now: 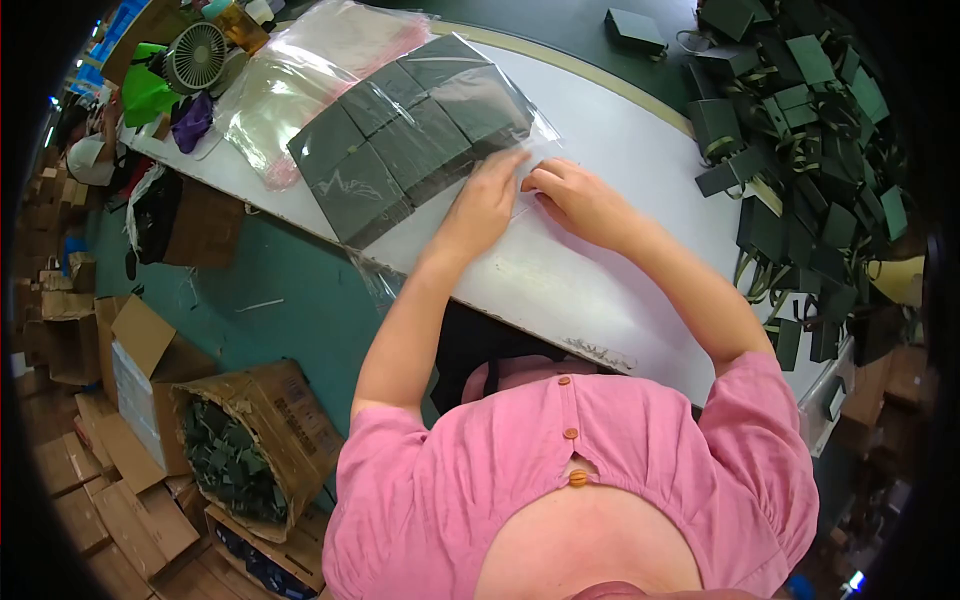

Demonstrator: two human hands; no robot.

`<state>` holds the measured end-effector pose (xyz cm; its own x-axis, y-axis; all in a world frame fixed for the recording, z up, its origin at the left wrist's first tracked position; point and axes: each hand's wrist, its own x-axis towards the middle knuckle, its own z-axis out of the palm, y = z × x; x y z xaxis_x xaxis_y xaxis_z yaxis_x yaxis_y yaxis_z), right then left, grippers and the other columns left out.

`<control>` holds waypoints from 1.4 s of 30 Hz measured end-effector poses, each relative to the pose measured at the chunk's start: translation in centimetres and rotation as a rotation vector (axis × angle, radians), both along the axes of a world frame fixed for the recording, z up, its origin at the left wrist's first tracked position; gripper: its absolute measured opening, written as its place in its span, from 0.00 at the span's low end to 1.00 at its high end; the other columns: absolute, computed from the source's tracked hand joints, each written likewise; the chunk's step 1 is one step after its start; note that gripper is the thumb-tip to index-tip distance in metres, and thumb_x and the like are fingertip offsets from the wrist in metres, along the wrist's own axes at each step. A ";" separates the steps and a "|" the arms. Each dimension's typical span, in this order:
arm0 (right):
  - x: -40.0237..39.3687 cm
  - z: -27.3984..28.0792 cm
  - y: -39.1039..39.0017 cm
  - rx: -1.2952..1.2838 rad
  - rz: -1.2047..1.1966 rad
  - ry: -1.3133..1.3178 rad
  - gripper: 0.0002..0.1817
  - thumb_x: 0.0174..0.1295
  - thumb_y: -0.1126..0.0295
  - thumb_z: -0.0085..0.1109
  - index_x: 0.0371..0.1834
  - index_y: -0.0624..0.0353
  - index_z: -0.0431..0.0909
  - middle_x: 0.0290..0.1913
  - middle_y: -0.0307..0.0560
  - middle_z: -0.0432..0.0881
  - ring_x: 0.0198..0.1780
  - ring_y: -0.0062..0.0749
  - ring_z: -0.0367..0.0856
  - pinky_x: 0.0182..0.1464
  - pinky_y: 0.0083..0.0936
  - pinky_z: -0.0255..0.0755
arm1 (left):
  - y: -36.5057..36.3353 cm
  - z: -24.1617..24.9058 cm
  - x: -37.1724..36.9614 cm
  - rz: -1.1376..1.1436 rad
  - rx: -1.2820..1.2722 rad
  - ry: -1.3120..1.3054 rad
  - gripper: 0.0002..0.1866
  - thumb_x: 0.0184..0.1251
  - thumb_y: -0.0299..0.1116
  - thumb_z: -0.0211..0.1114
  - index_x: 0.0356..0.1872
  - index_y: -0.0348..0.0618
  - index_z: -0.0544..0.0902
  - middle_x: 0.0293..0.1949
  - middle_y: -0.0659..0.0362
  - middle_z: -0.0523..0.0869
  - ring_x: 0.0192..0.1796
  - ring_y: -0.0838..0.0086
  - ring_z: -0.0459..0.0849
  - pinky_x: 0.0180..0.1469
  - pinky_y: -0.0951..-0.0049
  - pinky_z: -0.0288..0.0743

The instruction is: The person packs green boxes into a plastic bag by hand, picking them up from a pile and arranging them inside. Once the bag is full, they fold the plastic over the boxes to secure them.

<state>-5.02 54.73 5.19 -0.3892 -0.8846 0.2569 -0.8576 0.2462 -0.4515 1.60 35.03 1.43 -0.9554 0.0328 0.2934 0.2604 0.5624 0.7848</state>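
Observation:
Several dark green boxes (418, 145) lie side by side in a clear plastic bag (545, 137) on the white tabletop. My left hand (482, 205) rests against the bag's near right edge beside the boxes, its fingers stretched out and close together. Just to its right, my right hand (580, 203) has its fingers bent and pinched at the bag's loose end. The thin film between the two hands is hard to make out.
A heap of dark green boxes with ribbons (800, 150) covers the table's right side, with one box (636, 32) apart from it. Flat clear bags (290, 90) and a small fan (196, 58) are at upper left. A carton of green pieces (235, 460) stands on the floor.

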 end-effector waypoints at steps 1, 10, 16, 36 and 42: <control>-0.3 -0.9 -0.2 0.057 -0.010 0.053 0.02 0.65 0.75 0.60 0.39 0.57 0.80 0.44 0.46 0.81 0.51 0.44 0.78 0.54 0.39 0.75 | 0.1 -0.3 -0.7 0.003 0.068 0.014 0.20 0.79 0.29 0.53 0.66 0.32 0.77 0.66 0.41 0.80 0.68 0.50 0.78 0.71 0.60 0.69; 0.3 -1.4 0.2 0.179 0.160 0.331 0.07 0.65 0.69 0.56 0.36 0.63 0.76 0.38 0.49 0.80 0.45 0.44 0.79 0.47 0.38 0.75 | 0.2 1.1 -1.9 0.042 0.189 -0.271 0.26 0.81 0.36 0.53 0.75 0.38 0.67 0.70 0.40 0.78 0.72 0.51 0.76 0.73 0.61 0.67; 9.6 3.1 8.4 0.594 0.665 -0.087 0.07 0.68 0.70 0.53 0.40 0.62 0.77 0.38 0.49 0.79 0.46 0.45 0.82 0.47 0.41 0.78 | 0.9 1.5 -1.3 0.099 0.041 -0.278 0.26 0.80 0.36 0.54 0.73 0.36 0.70 0.69 0.40 0.79 0.70 0.50 0.78 0.72 0.61 0.69; 4.8 1.9 2.8 0.356 0.521 0.080 0.03 0.65 0.73 0.54 0.36 0.61 0.75 0.36 0.53 0.80 0.46 0.47 0.79 0.52 0.46 0.73 | 0.3 -0.2 -2.3 0.112 0.160 -0.242 0.23 0.78 0.35 0.56 0.69 0.34 0.74 0.64 0.42 0.83 0.64 0.52 0.83 0.67 0.61 0.74; 9.4 5.6 14.0 1.431 0.591 -0.618 0.17 0.70 0.61 0.58 0.55 0.57 0.85 0.43 0.52 0.90 0.43 0.46 0.89 0.49 0.44 0.82 | 0.9 2.0 2.7 0.142 -0.144 -0.145 0.25 0.75 0.38 0.62 0.68 0.37 0.76 0.66 0.43 0.80 0.69 0.50 0.77 0.72 0.56 0.67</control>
